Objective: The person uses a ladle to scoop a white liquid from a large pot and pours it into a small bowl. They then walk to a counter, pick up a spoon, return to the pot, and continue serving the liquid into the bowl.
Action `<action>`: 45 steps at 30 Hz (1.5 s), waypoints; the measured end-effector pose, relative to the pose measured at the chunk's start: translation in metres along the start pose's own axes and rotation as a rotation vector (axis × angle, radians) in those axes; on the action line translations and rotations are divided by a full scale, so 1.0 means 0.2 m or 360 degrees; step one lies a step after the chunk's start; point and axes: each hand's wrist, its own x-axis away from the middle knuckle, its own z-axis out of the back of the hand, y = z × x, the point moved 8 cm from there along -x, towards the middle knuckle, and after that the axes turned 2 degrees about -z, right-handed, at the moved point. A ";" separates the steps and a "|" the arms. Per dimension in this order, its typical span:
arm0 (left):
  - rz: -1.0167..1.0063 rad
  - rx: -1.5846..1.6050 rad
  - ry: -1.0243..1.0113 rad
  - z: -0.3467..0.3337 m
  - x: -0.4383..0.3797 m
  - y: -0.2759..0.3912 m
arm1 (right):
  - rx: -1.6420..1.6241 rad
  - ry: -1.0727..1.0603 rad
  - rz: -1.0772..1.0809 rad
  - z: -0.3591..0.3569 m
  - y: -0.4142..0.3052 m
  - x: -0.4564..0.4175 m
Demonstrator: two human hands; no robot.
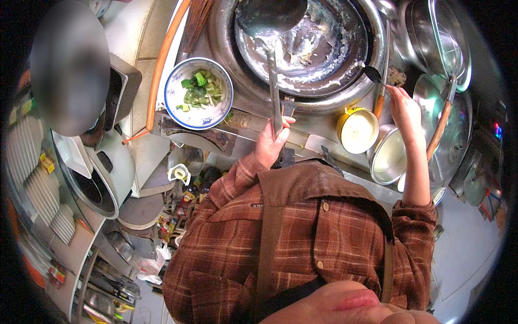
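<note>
My left hand (272, 139) is closed round the handle of a large metal ladle (272, 18), whose dark bowl is over the far left part of a wok (344, 77). White residue coats the wok's inside. Between the fingers of my right hand (401, 106) is the handle of a small dark spoon (373, 74), its bowl at the wok's right rim. Just below that spoon stands a yellow tin (343, 131) with pale, creamy contents, next to a metal pot (378, 178) holding pale liquid. Chopped greens (202, 91) lie in a blue-and-white bowl (173, 99) left of the wok.
A wooden-handled strainer (441, 119) and metal lids (453, 133) are at the right. A bamboo brush (196, 24) and a long curved wooden handle (160, 69) lie beyond the greens. Stacked white plates (26, 150) stand far left. A blurred oval covers the upper left.
</note>
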 end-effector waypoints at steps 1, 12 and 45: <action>-0.0001 0.0007 0.0006 0.00 0.00 0.00 | -0.0025 0.0017 0.0009 0.01 -0.01 0.00; 0.0054 0.0094 0.0058 0.00 0.02 -0.02 | 0.0460 -0.0082 0.0159 0.02 -0.14 -0.23; 0.0067 0.0101 -0.0011 0.02 0.04 -0.05 | -0.1205 -0.1223 0.0040 -0.40 -0.51 -0.26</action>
